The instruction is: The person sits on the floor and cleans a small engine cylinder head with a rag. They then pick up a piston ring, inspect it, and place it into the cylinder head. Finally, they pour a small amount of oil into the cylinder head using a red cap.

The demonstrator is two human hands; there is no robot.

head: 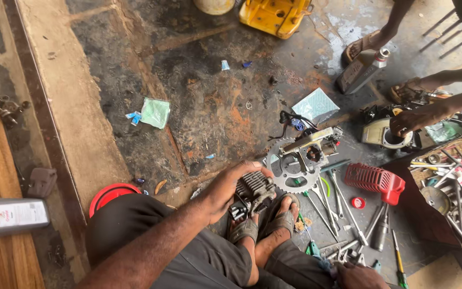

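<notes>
My left hand (224,188) grips a grey finned engine part (252,191) and holds it just above my two sandalled feet (266,227). A toothed steel sprocket (286,167) lies on the floor right behind that part, with a small metal assembly (312,147) on top of it. My right hand (356,275) is low at the bottom edge, resting among loose wrenches and screwdrivers (343,214). Its fingers are partly cut off by the frame, so whether it holds anything is unclear.
A red plastic grille cover (375,180) lies right of the tools, beside an open toolbox (450,176). Another person's hand (414,119) rests on a small engine housing (383,134). A grey oil bottle (362,69), yellow casing (274,16), red bowl (110,194) and a bottle (12,215) surround me.
</notes>
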